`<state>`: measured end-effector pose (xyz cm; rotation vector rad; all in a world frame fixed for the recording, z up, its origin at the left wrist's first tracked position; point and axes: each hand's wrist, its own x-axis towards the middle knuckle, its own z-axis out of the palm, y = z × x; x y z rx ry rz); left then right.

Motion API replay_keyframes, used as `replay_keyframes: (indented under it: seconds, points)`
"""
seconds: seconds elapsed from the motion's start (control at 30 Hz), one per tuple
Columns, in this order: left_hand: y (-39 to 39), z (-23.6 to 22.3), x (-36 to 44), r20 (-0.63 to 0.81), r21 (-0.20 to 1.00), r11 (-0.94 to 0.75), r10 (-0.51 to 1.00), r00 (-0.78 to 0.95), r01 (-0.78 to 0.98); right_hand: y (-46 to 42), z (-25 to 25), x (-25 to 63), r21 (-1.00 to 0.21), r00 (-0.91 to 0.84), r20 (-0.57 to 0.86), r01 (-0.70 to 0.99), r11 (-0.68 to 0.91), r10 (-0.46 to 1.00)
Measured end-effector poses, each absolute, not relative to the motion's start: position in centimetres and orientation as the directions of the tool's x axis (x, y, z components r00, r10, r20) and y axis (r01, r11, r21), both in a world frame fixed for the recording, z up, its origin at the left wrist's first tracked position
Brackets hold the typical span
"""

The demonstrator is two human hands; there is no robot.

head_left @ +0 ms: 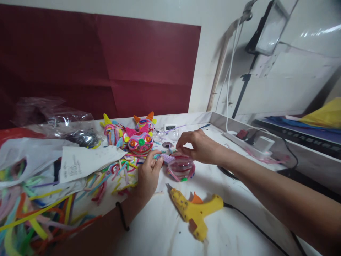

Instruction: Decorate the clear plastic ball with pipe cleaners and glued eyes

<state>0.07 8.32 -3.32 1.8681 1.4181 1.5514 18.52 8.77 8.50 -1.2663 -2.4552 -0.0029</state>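
My left hand (149, 175) pinches a small purple coiled pipe-cleaner piece (167, 158) between thumb and fingers. Just right of it, my right hand (199, 146) is closed in a pinch above a clear ball wrapped in pink pipe cleaner (181, 167). Whatever its fingertips hold is too small to make out. The ball rests on the white table and has a green spot at its lower edge. In front of it lies a yellow hot glue gun (195, 213), its nozzle towards the ball. Behind my left hand stands a finished pipe-cleaner animal head (140, 143) with orange eyes and a green nose.
Loose coloured pipe cleaners (39, 217) spread over the left side, partly under a white paper packet (87, 161). Two more animal heads stand at the back. A power strip (250, 144) lies along the right edge, and the glue gun's black cord (255, 225) runs to the lower right.
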Motion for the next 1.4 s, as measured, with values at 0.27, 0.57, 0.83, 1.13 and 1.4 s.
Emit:
replay_keyframes:
  seconds: [0.27,0.57,0.83,1.13,1.4]
  points:
    - [8.2,-3.0,0.0,0.578,0.734,-0.477,0.812,-0.077,0.483,3.6,8.1,21.0,-0.078,-0.540,0.577,0.711,0.699,0.613]
    - [8.3,-3.1,0.1,0.583,0.712,-0.467,0.809,-0.073,0.524,0.2,3.8,22.6,-0.126,-0.644,0.351,0.686,0.716,0.679]
    - [8.4,-3.1,0.0,0.574,0.709,-0.442,0.814,-0.086,0.549,-0.3,2.8,23.5,-0.180,-0.623,0.335,0.694,0.697,0.707]
    - [8.3,-3.0,0.2,0.589,0.701,-0.458,0.804,-0.082,0.547,-0.4,2.4,24.1,-0.195,-0.611,0.314,0.708,0.679,0.727]
    - [8.3,-3.0,0.1,0.579,0.718,-0.451,0.810,-0.094,0.530,-0.7,2.1,24.3,-0.194,-0.597,0.331,0.714,0.672,0.731]
